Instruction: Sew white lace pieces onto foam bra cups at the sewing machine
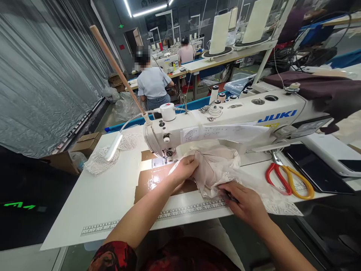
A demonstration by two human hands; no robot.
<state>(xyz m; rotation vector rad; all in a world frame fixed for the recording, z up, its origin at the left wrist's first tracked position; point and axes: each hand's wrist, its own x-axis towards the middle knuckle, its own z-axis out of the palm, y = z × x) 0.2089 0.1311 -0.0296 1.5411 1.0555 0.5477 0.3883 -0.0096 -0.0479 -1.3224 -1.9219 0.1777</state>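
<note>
A sheer off-white lace fabric (217,163) lies bunched on the sewing machine bed, with its lacy end trailing to the right. My left hand (186,168) is closed on its left side, fingers pinched, close to the needle area (169,156). At the fabric's near edge, my right hand (244,199) has its fingers closed on the cloth. A small dark tool (231,196) shows under those fingers; its kind is mostly hidden. Behind the fabric stands the white sewing machine (222,116), its lamp lit beside the needle.
Scissors (288,180) with red and yellow handles lie to the right, beside a dark phone-like slab (307,165). White lace pieces (103,162) rest at the table's left. A printed ruler (180,211) runs along the front edge. A person (153,81) sits ahead at another machine.
</note>
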